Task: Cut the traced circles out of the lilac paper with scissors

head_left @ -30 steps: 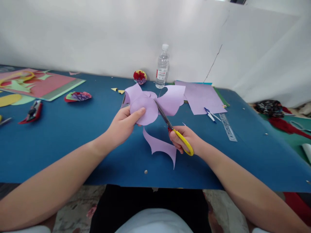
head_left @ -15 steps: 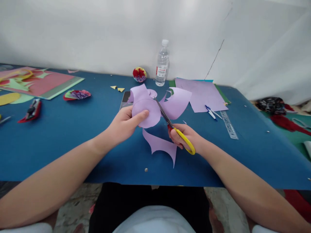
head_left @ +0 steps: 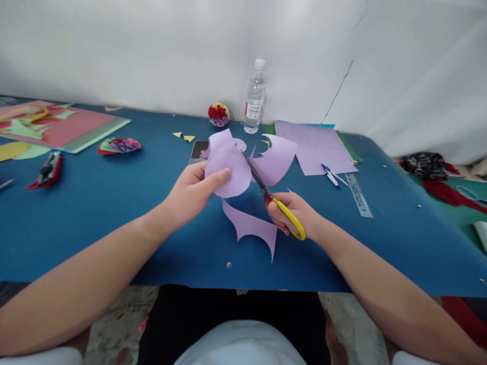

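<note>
My left hand (head_left: 196,190) pinches a sheet of purple paper (head_left: 232,175) by a rounded, partly cut-out disc, thumb on top. The sheet's curled outer parts stand up behind and to the right of the disc. In my right hand (head_left: 291,213) is a pair of scissors (head_left: 283,210) with yellow and red handles. Its dark blades lie against the disc's right edge, between the disc and the outer paper. Below, on the table, rests a purple paper offcut (head_left: 253,225) with scalloped edges.
On the blue table (head_left: 95,218) stand a water bottle (head_left: 254,99) and a colourful paper ball (head_left: 218,115). Purple sheets (head_left: 315,147), pens (head_left: 331,176) and a clear ruler (head_left: 358,195) lie right. A folded paper piece (head_left: 119,145), a stapler (head_left: 47,170) and coloured sheets (head_left: 83,126) lie left.
The purple paper has turned slightly in my left hand, and its right-hand flap has shifted a little left. The scissors remain at the disc's right edge.
</note>
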### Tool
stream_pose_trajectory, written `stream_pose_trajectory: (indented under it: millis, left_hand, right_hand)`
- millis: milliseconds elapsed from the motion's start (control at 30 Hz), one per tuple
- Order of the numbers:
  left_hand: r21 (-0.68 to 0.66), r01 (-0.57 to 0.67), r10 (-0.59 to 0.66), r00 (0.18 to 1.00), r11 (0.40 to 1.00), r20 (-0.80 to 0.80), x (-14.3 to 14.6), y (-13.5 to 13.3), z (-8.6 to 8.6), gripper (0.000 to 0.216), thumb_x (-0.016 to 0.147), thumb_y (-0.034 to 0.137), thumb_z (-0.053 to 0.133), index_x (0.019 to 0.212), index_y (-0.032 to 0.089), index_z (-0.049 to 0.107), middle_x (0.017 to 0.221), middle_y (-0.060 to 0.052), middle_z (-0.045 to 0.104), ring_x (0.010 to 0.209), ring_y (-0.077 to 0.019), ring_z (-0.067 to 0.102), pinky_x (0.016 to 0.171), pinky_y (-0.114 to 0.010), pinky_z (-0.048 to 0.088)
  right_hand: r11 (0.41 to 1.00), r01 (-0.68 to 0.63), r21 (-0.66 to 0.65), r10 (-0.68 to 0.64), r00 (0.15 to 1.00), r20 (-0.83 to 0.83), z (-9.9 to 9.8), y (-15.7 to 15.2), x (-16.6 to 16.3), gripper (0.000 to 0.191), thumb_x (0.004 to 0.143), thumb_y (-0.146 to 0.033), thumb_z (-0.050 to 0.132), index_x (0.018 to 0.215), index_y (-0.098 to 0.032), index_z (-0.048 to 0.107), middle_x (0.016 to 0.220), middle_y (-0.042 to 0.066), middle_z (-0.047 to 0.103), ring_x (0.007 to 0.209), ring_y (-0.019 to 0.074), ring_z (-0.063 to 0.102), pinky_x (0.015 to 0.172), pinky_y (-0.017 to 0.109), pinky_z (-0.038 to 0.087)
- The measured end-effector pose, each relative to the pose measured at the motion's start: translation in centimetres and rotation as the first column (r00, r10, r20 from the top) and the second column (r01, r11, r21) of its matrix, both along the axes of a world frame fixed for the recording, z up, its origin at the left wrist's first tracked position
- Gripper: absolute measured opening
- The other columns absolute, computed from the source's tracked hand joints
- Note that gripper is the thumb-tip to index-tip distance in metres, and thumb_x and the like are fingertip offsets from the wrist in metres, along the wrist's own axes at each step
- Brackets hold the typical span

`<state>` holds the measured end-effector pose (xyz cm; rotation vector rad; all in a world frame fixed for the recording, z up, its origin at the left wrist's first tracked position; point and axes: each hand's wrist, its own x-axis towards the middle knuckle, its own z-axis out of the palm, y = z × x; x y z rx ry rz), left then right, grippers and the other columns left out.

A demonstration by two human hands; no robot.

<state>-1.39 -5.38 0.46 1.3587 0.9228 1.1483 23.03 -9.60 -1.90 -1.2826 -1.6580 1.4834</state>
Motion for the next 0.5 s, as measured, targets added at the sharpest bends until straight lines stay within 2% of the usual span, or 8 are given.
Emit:
stream_pose_trajectory:
  millis: [200, 367, 500]
  left_hand:
    - [-0.011, -0.028, 0.029, 0.999, 1.000, 0.046, 0.17, -0.10, 0.39, 0.024, 0.080, 0.041, 0.085, 0.081, 0.018, 0.080, 0.079, -0.003, 0.074, 0.069, -0.0146, 0.062, 0.063, -0.025, 0.049]
    - [-0.014, -0.092, 0.092, 0.995, 0.996, 0.034, 0.22, 0.13, 0.27, 0.026, 0.080, 0.043, 0.083, 0.078, 0.018, 0.075, 0.079, -0.004, 0.074, 0.068, -0.0162, 0.064, 0.062, -0.026, 0.051]
    - [0.018, -0.084, 0.083, 0.996, 0.996, 0.039, 0.13, 0.37, -0.01, 0.029, 0.084, 0.046, 0.081, 0.080, 0.019, 0.072, 0.078, -0.002, 0.073, 0.070, -0.0156, 0.064, 0.063, -0.025, 0.051]
  right_hand:
    - [0.999, 0.027, -0.027, -0.027, 1.000, -0.004, 0.11, -0.01, 0.08, 0.070, 0.067, -0.087, 0.077, 0.070, -0.022, 0.051, 0.049, -0.007, 0.045, 0.037, 0.0103, 0.042, 0.037, 0.026, 0.036]
    - [0.999, 0.020, -0.046, -0.021, 1.000, -0.018, 0.17, 0.05, 0.09, 0.068, 0.068, -0.084, 0.078, 0.071, -0.022, 0.051, 0.048, -0.007, 0.045, 0.037, 0.0101, 0.042, 0.036, 0.025, 0.037]
    - [0.998, 0.016, -0.059, -0.015, 1.000, 0.005, 0.17, 0.05, 0.06, 0.069, 0.068, -0.086, 0.077, 0.071, -0.022, 0.050, 0.049, -0.007, 0.045, 0.037, 0.0102, 0.043, 0.036, 0.026, 0.038]
